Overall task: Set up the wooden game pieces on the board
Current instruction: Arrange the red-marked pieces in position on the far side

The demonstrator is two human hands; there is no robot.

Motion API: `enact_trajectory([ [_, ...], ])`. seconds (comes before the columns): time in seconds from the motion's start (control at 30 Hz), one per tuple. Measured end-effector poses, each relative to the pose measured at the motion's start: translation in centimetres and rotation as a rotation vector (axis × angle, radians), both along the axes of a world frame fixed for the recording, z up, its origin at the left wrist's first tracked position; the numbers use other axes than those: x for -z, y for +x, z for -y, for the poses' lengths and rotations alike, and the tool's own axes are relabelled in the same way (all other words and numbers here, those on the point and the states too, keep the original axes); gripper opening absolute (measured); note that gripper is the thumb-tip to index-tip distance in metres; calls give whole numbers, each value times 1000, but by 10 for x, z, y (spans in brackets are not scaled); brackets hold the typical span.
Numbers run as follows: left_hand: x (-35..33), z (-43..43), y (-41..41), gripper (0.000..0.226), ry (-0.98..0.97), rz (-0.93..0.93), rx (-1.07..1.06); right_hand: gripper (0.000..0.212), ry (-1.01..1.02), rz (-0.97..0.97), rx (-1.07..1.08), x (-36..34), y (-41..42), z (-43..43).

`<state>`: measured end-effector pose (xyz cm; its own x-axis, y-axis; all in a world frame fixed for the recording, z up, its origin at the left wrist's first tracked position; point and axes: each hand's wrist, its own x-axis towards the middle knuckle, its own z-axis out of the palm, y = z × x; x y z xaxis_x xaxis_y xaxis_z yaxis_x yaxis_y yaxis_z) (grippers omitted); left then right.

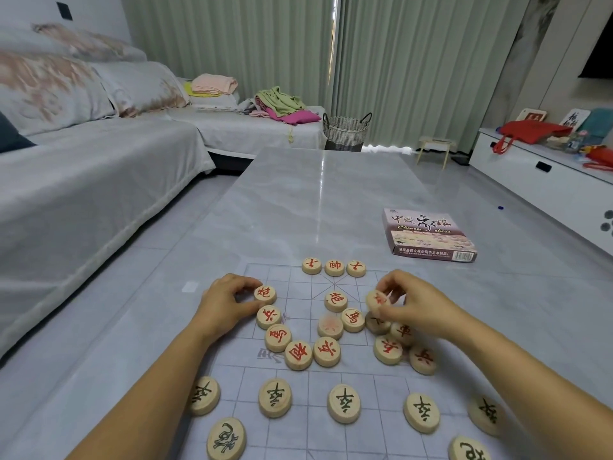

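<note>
Pinching red pieces (265,293): left hand (223,302), right hand (411,302); box (429,239) reads "Chinese chess".

Folded clothes (282,104) lie on the grey sofa (99,167), a woven basket (346,131) stands beside it, near green curtains (414,61).

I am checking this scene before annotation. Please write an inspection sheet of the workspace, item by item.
Surface: grey table, board sheet spread on it.
Job's things: three red pieces in far row; loose red pieces mid-board; black row near.
Clutter: game box on the table.
Hands: left hand pinches a red piece; right hand holds a tilted red piece.
Cables: nothing seen.
Surroundings: sofa, clothes, basket, curtains, cabinet.
</note>
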<state>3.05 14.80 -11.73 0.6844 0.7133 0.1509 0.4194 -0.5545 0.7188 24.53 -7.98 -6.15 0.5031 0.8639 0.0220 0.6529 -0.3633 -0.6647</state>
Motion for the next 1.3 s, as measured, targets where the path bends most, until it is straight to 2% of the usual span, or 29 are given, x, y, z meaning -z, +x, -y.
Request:
enact_trajectory([
  [0.07, 0, 0, 0, 34, 3, 1, -1, 24, -24, -8, 111, 6, 18, -1],
  [0.17, 1, 0, 0, 33, -4, 6, -2, 29, -91, 86, 198, 19, 36, 0],
  [0.4, 2, -2, 0, 34, 14, 0, 5, 43, -202, 119, 97, 29, 48, -2],
  [0.5, 2, -1, 1, 33, 14, 4, 3, 39, -174, 108, 96, 34, 51, 1],
  [0.7, 2, -1, 0, 31, 2, 9, -3, 42, -99, 249, 205, 36, 56, -25],
  [1.07, -2, 2, 1, 28, -4, 16, 1, 55, -64, 208, 227, 45, 73, -52],
  [1.3, -4, 5, 1, 27, 5, -16, -12, 47, 18, 234, 238, 49, 69, -49],
])
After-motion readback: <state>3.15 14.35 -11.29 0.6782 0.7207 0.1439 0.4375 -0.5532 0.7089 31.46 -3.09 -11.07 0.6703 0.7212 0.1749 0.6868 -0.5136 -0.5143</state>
